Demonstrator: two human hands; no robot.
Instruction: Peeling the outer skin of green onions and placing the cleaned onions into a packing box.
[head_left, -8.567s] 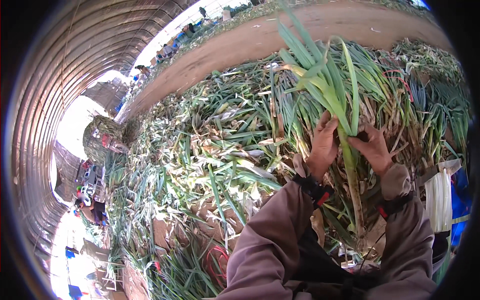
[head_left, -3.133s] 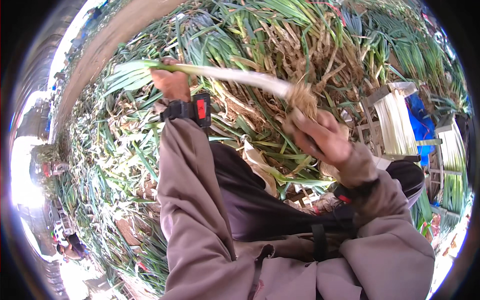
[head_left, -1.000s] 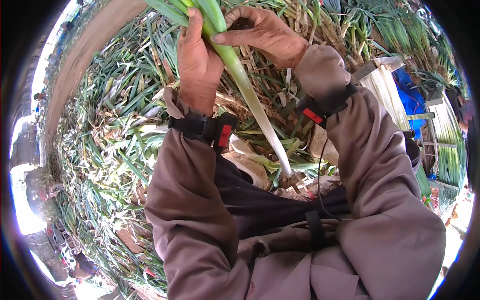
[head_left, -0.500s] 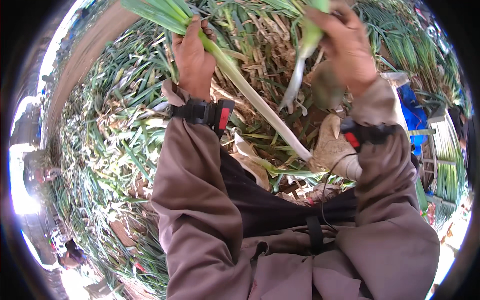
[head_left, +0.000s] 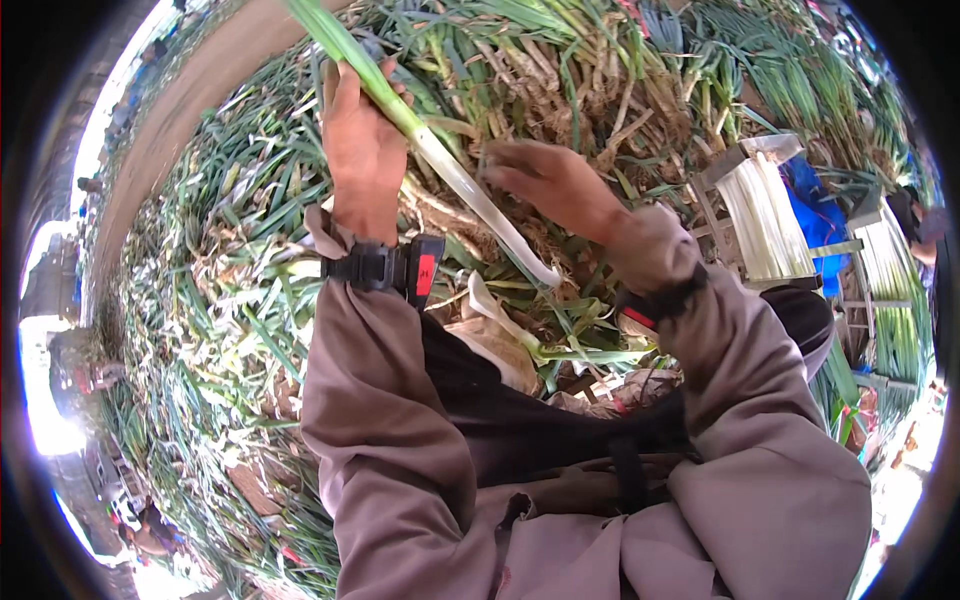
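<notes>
My left hand (head_left: 362, 150) is closed around a leek (head_left: 455, 175) just below its green leaves. The stalk slants down to the right, and its smooth white shaft ends in a small root tip. Close to the right of that shaft is my right hand (head_left: 560, 190), with its fingers stretched toward it, slightly blurred. Nothing shows in the right hand, and a small gap seems to separate it from the stalk. Beneath both hands lie unpeeled leeks (head_left: 610, 70) with dry brown roots and loose leaves.
To the right, a metal rack (head_left: 705, 190) holds white leek stalks (head_left: 765, 220) beside a blue sheet (head_left: 812, 205). Another bundle of leeks (head_left: 890, 285) stands farther right, near a person (head_left: 930, 235). Leaf litter (head_left: 230, 300) spreads over the left side.
The leek my right hand held is no longer in it; that hand has come left and down. My left hand has lowered slightly, and its stalk now looks shorter and whiter. The rack has come into view.
</notes>
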